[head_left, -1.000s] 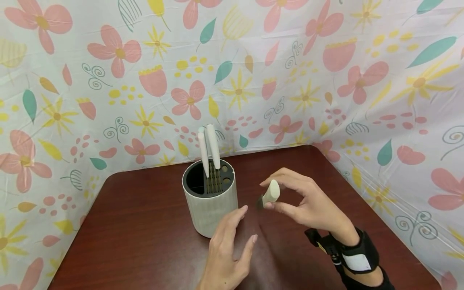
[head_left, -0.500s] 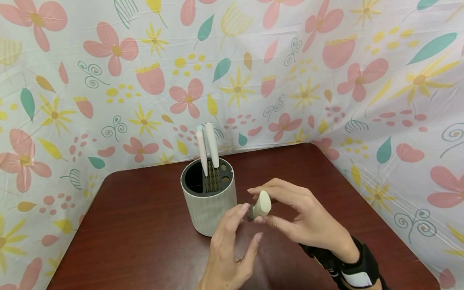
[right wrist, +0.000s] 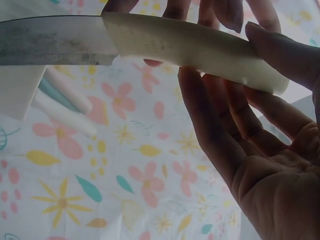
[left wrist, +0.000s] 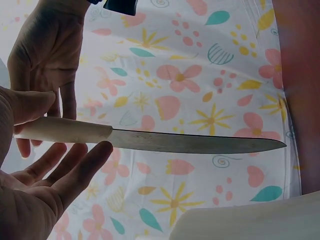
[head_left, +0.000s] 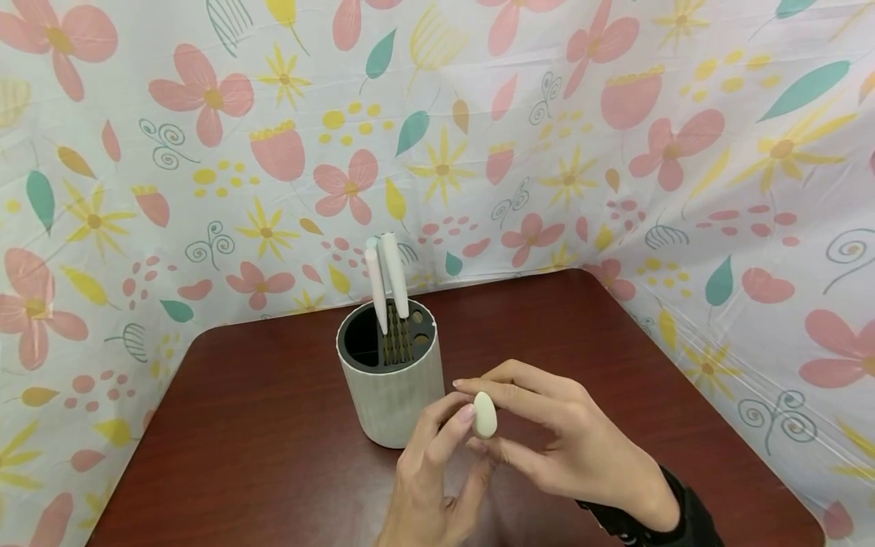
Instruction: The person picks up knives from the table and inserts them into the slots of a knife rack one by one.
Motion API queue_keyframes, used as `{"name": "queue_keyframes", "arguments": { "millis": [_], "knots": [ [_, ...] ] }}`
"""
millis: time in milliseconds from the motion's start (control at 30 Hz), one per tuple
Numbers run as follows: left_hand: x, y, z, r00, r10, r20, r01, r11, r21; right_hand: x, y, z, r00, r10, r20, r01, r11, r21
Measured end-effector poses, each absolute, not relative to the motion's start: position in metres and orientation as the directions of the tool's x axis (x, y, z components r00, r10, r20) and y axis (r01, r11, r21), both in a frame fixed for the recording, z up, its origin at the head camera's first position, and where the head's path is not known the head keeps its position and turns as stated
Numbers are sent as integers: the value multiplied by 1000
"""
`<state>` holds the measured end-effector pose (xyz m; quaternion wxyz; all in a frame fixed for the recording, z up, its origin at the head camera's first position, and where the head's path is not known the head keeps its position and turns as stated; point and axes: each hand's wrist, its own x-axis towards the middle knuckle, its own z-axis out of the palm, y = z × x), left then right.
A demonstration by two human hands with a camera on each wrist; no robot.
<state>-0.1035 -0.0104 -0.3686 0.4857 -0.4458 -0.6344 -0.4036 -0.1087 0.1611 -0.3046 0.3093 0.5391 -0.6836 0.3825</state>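
A kitchen knife with a cream handle is held between both hands, its handle end facing the head camera. My right hand grips the handle between thumb and fingers; the right wrist view shows the thumb on one side and fingertips opposite. From the other side, my left hand holds the same handle with thumb and fingertips. The bare blade extends away from the hands, fully visible in the left wrist view. Just beyond the hands stands a round, ribbed off-white knife block.
Two pale handles and a bluish one behind them rise from the block's slotted black top. It also has an open compartment and round holes. The block stands on a dark red-brown table. Floral cloth hangs behind and at the sides.
My right hand has brought the knife left and down to my left hand. The left fingers, apart from it a second ago, now hold the handle. The block has stayed put.
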Motion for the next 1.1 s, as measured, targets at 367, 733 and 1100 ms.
{"name": "queue_keyframes", "arguments": {
  "millis": [367, 733, 1100],
  "knots": [
    [-99, -8, -373, -102, 169, 980, 958, 282, 51, -102, 159, -305, -184, -491, 852, -982, 135, -135],
    [-95, -10, -374, -93, 166, 982, 965, 258, 48, -97, 156, -307, -190, -481, 856, -981, 117, -152],
    [-96, -11, -367, -50, 142, 989, 957, 290, 7, -97, 152, -303, -190, -501, 844, -981, 69, -180]
  ]
}}
